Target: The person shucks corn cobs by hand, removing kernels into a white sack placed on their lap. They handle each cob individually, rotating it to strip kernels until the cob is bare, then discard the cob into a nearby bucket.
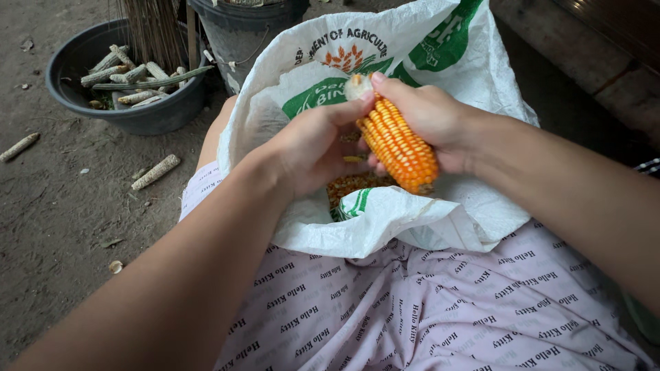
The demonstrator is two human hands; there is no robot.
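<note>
Head view. The ground is bare packed dirt [62, 206], with stray stripped cobs [156, 171] lying on it. A dark round basin [148, 113] at upper left contains more stripped cobs. A grey bucket [240, 34] stands just beside the basin; its top is cut off by the frame edge.

A white woven sack [426, 220] with green print rests open on the person's lap, over pale printed cloth [426, 316]. Loose orange kernels [350, 184] lie inside the sack mouth.

The corn cob [399, 148] is held tilted above the sack opening. The right hand [430, 117] grips it from behind, fingers wrapped around it. The left hand [313, 148] is curled against the cob's near side, thumb pressed at the bare whitish tip.

The left palm and the far side of the cob are hidden.
</note>
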